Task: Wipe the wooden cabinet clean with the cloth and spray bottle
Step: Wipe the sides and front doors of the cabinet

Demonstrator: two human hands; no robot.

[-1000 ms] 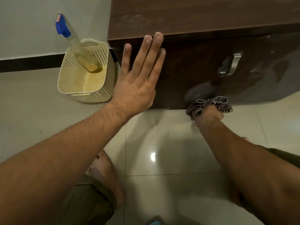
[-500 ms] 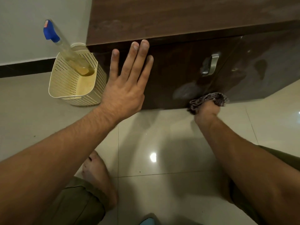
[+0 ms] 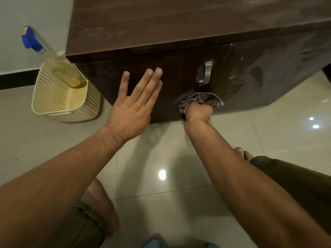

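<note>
From the head camera, my left hand (image 3: pixel 133 111) lies flat against the dark wooden cabinet (image 3: pixel 161 29) front, fingers straight and slightly spread, arm stretched forward; my right hand (image 3: pixel 198 111) is bunched around the checked cloth (image 3: pixel 200 100), pressing it low on the door just below the metal handle (image 3: pixel 206 73), wrist bent; the spray bottle (image 3: pixel 52 58) leans in the cream basket (image 3: pixel 53 111) on the floor beside the cabinet's left corner
</note>
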